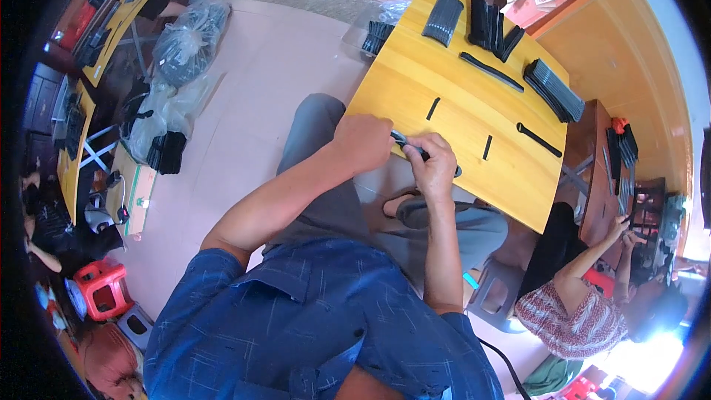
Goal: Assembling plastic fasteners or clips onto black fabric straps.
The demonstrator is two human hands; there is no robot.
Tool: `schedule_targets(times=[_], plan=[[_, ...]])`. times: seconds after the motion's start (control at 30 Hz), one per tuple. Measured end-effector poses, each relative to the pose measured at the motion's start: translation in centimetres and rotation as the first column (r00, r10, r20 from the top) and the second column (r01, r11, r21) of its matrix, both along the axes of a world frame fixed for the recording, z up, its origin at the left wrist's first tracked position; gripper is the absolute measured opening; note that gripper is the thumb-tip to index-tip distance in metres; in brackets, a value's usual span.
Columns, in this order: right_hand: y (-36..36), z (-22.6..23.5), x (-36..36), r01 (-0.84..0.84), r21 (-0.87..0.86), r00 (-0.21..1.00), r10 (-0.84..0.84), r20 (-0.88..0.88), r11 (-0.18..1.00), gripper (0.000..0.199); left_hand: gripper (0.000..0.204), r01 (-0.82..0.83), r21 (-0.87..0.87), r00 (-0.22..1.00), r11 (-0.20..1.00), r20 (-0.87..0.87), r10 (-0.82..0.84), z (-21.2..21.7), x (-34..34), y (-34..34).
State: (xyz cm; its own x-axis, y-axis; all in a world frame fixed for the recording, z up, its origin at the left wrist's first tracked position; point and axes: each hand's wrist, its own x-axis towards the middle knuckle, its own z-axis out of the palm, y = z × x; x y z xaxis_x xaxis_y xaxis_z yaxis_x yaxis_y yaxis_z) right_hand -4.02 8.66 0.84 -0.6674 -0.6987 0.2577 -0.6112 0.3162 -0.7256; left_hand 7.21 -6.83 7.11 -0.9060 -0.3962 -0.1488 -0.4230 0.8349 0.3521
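Observation:
Just over the table's near edge, my two hands meet at a short black strap [424, 153] with a greyish, shiny part at its left end. My left hand [364, 142] is closed in a fist round that left end, and its fingers hide most of what they hold. With thumb and fingers, my right hand [432, 163] pinches the strap's other side; a dark end shows past the palm. Two short black strips [433, 109] lie on the yellow table [459, 96] beyond my hands. Further right rests a longer black strap with a looped end [539, 140].
Farther back lie a long black strap [491, 72], bundled black straps [489, 26], a grey-black stack [444, 19] and another stack [554, 90]. A clear bin [364, 38] stands beside the table. One person [574, 311] works at the right. Plastic bags [189, 44] lie at the left.

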Motion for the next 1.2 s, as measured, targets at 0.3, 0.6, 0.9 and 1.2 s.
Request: schedule_targets(times=[0.3, 0.6, 0.9, 1.2], plan=[[0.1, -0.3, 0.3, -0.006, -0.048, 1.0, 0.006, 0.008, 0.999, 0.013, 0.025, 0.008, -0.039, 0.998, 0.999, 0.065, -0.006, 0.3, 0.1, -0.1], [0.3, -0.6, 0.3, -0.029, -0.085, 0.997, 0.023, -0.069, 0.996, 0.012, 0.023, -0.037, -0.04, 0.996, 0.999, 0.075, 0.04, 0.1, 0.7, -1.0], [0.3, -0.7, 0.5, -0.055, -0.114, 0.996, 0.046, -0.077, 0.992, 0.013, 0.021, 0.0, -0.062, 0.995, 0.998, 0.097, 0.006, 0.0, 1.2, -1.6], [0.3, -0.8, 0.4, -0.048, -0.098, 0.997, 0.043, -0.057, 0.994, 0.012, 0.026, -0.069, -0.058, 0.997, 0.996, -0.025, 0.067, -1.2, 1.7, -1.1]])
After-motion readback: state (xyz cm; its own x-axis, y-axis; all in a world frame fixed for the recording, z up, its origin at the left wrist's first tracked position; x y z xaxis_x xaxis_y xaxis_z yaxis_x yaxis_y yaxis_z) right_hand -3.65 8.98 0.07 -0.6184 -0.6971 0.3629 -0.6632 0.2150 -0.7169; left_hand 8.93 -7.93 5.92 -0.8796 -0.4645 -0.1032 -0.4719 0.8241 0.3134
